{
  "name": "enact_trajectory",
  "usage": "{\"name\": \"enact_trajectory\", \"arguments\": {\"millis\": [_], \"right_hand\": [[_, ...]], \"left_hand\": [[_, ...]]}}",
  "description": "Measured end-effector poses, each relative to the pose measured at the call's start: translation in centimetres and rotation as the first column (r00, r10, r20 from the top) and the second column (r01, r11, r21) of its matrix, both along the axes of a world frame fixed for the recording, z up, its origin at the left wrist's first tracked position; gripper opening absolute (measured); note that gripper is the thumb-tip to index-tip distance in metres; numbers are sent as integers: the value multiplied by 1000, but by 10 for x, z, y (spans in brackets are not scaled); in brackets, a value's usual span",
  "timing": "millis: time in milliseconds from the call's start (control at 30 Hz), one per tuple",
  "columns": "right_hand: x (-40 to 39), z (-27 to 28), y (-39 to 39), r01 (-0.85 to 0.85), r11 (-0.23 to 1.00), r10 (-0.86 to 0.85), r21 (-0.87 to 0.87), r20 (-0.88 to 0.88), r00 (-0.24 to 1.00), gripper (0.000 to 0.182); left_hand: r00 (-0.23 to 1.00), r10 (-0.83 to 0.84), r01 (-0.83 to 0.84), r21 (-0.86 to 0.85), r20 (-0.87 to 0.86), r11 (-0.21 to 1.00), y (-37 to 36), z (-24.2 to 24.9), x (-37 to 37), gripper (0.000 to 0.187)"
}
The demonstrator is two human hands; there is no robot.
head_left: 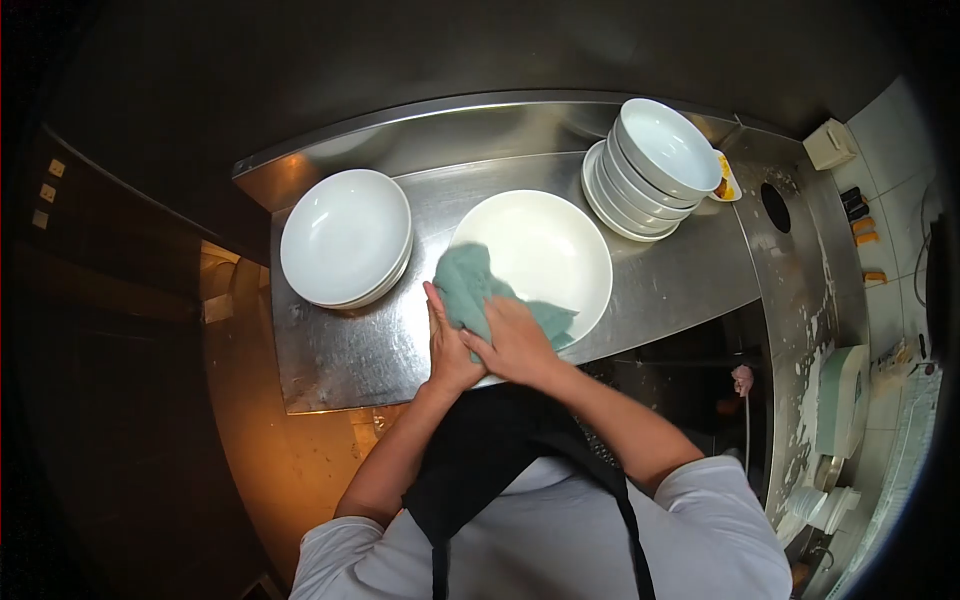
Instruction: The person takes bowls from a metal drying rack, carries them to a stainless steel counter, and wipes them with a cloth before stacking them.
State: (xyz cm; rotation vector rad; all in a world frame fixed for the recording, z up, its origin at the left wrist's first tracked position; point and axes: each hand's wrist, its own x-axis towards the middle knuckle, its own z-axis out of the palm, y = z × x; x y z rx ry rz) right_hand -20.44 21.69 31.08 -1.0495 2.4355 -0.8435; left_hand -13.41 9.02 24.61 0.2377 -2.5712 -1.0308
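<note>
- Sitting directly ahead of both hands, a wide white bowl (545,250), holding nothing but part of a green cloth (475,290) draped over its near rim.
- Lying to the left of the hands, a stack of white plates (345,238), the top one bare.
- Standing beyond and to the right of the hands, a stack of deep white bowls (655,160) on a plate, the top one empty.
- Pressing on the cloth at the bowl's near rim, right hand (515,340), fingers curled and gripping the fabric.
- Bracing the bowl's near-left edge, left hand (447,345), fingers extended upward against rim and cloth; whether actually grasping, impossible to tell.
- Crossing at the wrists, both hands touching each other.
- Supporting everything, a steel counter (680,280), streaked and wet-looking.
- Resting just right of the far bowls, a small dish with orange bits (724,184).
- Hanging below the hands, a dark apron (480,450), hiding the counter's front edge.
</note>
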Motion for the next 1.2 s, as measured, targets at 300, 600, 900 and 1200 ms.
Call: {"name": "enact_trajectory", "arguments": {"millis": [300,600,900,1200], "right_hand": [[-64,8,152,589,722,-654,-363,-79,752,44],[-64,-45,114,791,410,-719,-455,372,586,67],[-68,-50,109,774,299,-637,-558,487,597,66],[-57,-30,97,772,433,-667,-465,412,621,78]], "left_hand": [[998,-52,55,213,-17,975,-14,43,-24,132],[942,194,-244,158,275,957,-30,46,-108,46],[985,148,-160,-141,-91,977,-34,9,-114,38],[963,108,-150,-158,-246,976,-3,62,-145,28]]}}
